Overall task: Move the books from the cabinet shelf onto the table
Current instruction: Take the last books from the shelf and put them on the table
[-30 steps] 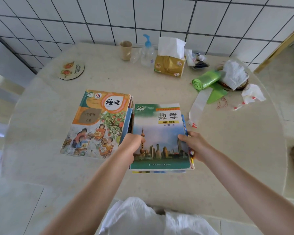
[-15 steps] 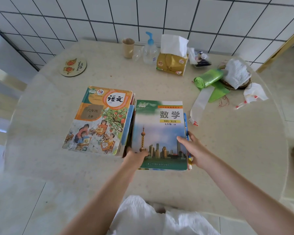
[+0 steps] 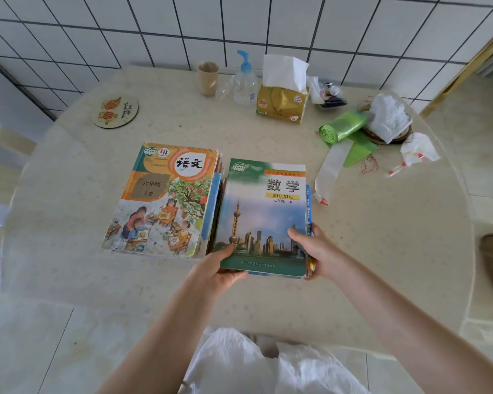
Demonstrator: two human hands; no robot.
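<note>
The table (image 3: 353, 251) is bare right of the books (image 3: 264, 217). Cup (image 3: 207, 78), bottle (image 3: 244, 81) and tissue box (image 3: 282, 102) crowd the back.

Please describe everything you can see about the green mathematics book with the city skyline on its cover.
The green mathematics book is a thin paperback lying flat, cover up, as the top of a small stack on the round table, close beside the orange book. Its glossy cover shows a skyline with a tall tower under a cloudy sky, Chinese characters and "SHU XUE" on a yellow band. The left hand grips its near-left corner; the right hand holds its right edge, thumb on the cover.
</note>
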